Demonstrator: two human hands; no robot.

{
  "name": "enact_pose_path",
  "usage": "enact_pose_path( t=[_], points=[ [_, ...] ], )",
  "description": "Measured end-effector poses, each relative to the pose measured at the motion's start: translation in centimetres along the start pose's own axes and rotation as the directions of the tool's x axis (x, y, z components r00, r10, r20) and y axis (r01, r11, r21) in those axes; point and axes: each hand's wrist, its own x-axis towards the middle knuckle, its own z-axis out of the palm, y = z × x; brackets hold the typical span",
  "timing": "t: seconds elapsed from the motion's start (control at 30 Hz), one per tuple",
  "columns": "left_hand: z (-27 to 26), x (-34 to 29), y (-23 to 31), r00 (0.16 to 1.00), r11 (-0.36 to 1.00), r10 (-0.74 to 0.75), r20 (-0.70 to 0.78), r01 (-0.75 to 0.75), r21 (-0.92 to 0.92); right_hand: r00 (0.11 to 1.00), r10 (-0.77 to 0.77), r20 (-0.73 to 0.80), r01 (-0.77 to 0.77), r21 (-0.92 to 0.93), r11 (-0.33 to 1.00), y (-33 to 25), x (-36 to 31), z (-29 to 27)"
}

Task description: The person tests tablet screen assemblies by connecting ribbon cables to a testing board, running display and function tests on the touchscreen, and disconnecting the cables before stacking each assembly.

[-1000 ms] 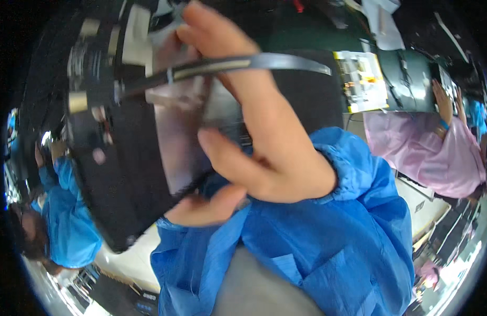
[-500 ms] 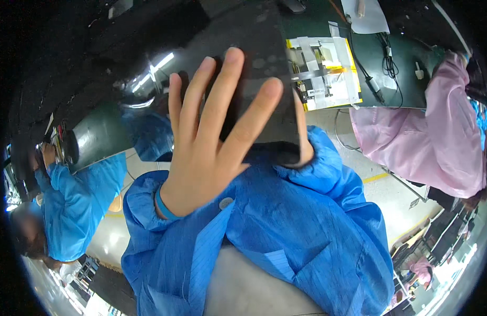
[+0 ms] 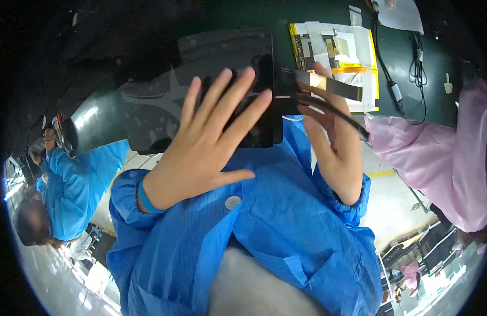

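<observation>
A glossy black flat panel (image 3: 227, 50), with smudges and reflections on its face, lies on the dark green bench in front of me. My left hand (image 3: 193, 152) rests over its near part, open, fingers spread and stretched out. Beside the panel's right edge, my right hand (image 3: 341, 142) is bent around a black cable (image 3: 338, 115), which crosses over its fingers; the exact grip is partly hidden. A dark flat ribbon (image 3: 346, 89) with a shiny end sits just above this hand, near the panel's edge.
Right of the panel lies a yellow-edged board assembly (image 3: 370, 63) with white tape and electronic parts. Further right are a black cable with an inline plug (image 3: 395, 92) and a coiled lead (image 3: 418, 68). A person in pink (image 3: 433, 152) sits right, another in blue (image 3: 80, 195) left.
The black panel, raised close to me before, has been lowered flatter and away. My right hand has come out from behind its edge to the cable and ribbon. My left hand stays spread over it.
</observation>
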Motion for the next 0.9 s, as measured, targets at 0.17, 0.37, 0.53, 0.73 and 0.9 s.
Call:
enact_pose_path(
  t=[0.17, 0.37, 0.53, 0.73, 0.9],
  points=[
    [-1.8, 4.4, -0.4, 0.981, 0.989, -0.089, -0.173, 0.107, 0.102, 1.000, 0.015, 0.023, -0.020, 0.234, 0.972, 1.2, -0.4, 1.6],
    [-2.5, 9.0, -0.2, 0.972, 0.920, -0.188, -0.144, 0.123, -0.372, 0.997, 0.019, 0.080, -0.018, -0.011, 1.000, 0.7, 0.8, 0.4],
    [-2.1, 10.4, 0.5, 0.957, 0.915, -0.225, -0.183, 0.143, -0.377, 0.939, 0.206, -0.275, -0.094, 0.371, 0.924, 0.4, 1.6, -1.6],
    [-1.1, 10.6, 0.5, 0.871, 0.944, -0.330, -0.363, 0.306, -0.124, 0.935, -0.022, -0.355, -0.078, -0.263, 0.962, 1.3, 2.8, -2.6],
    [-1.0, 10.7, 0.0, 0.876, 0.933, -0.360, -0.322, 0.340, -0.117, 0.937, -0.054, -0.344, -0.067, -0.329, 0.942, 1.4, 3.2, -2.9]
  ],
)
